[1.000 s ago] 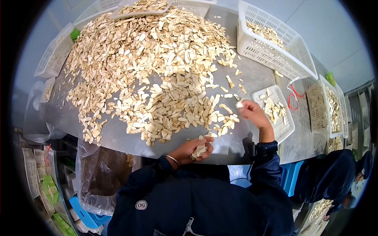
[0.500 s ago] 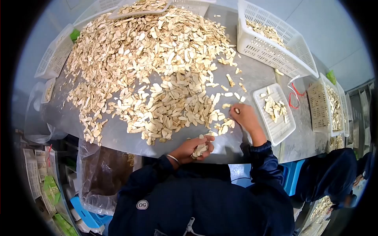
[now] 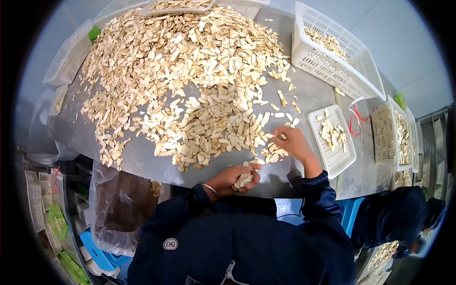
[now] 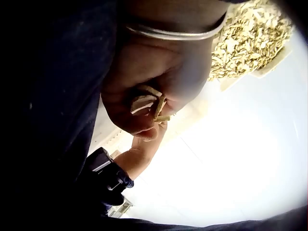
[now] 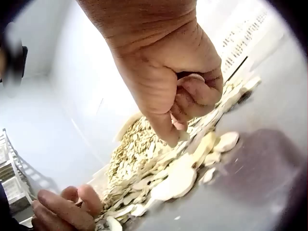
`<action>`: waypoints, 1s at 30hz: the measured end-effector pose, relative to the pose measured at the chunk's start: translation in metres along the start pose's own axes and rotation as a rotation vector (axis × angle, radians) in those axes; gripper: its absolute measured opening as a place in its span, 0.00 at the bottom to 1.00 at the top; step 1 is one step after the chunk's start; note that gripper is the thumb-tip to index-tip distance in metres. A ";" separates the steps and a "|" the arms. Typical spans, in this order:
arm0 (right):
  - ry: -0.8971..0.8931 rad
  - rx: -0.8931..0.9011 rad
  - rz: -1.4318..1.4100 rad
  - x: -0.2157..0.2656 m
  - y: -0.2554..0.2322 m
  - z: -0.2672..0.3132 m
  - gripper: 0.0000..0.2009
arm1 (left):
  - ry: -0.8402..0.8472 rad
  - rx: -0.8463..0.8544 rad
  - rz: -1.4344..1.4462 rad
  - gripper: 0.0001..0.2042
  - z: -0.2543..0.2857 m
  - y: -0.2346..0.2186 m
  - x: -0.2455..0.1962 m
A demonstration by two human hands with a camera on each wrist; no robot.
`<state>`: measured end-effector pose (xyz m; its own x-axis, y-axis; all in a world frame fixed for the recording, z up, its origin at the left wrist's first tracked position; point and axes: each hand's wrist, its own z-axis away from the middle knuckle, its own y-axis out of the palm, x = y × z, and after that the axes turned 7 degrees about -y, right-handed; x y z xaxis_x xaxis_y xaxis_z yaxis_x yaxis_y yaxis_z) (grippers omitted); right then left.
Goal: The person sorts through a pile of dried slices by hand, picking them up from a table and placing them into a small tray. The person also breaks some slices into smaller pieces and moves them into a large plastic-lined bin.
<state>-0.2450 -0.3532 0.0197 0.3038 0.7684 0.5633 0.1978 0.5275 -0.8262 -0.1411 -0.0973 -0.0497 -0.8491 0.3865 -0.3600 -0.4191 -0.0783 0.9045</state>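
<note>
across the last second little is altered on the left: the left hand (image 3: 239,177) is kept at the near edge of the steel table (image 3: 142,164), its fingers curled round a small stack of pale slices (image 3: 243,180), much as a second ago. in the left wrist view the edges of those slices (image 4: 148,103) are seen tucked between palm and curled fingers, a thin bangle (image 4: 173,32) lying round the wrist. the large heap of slices (image 3: 190,76) is spread over the middle and far part of the table.

the change is found further right. the right hand (image 3: 290,142), which a second ago was raised beside the small white tray (image 3: 346,159) with one piece pinched, is now brought back and lowered onto the loose slices at the near right fringe of the heap. the piece then pinched is no longer seen in it; where it went cannot be told. by judgement, sorting is being carried on piece by piece, with a fresh slice now being sought.

as for pose, the right forearm is stretched forward and leftward from the dark blue sleeve (image 3: 317,199). in the right wrist view the right hand's fingers (image 5: 197,94) are seen curled inward, the tips touching the slices beneath (image 5: 180,178); whether one is already pinched cannot be told. a tilted white basket (image 3: 375,85) is seen beyond the tray.
</note>
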 end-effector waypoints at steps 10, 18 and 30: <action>-0.096 0.012 0.095 0.032 0.024 0.000 0.14 | -0.007 -0.030 0.028 0.18 0.000 0.002 0.000; 0.024 0.085 0.100 0.018 0.015 0.007 0.12 | -0.015 -0.062 0.049 0.18 0.002 0.004 -0.001; 0.072 -0.062 -0.088 -0.005 0.008 0.012 0.11 | -0.006 -0.059 0.054 0.17 0.002 -0.001 0.000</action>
<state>-0.2558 -0.3485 0.0102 0.3482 0.6907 0.6338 0.2832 0.5670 -0.7735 -0.1404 -0.0956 -0.0499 -0.8694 0.3854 -0.3092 -0.3907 -0.1532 0.9077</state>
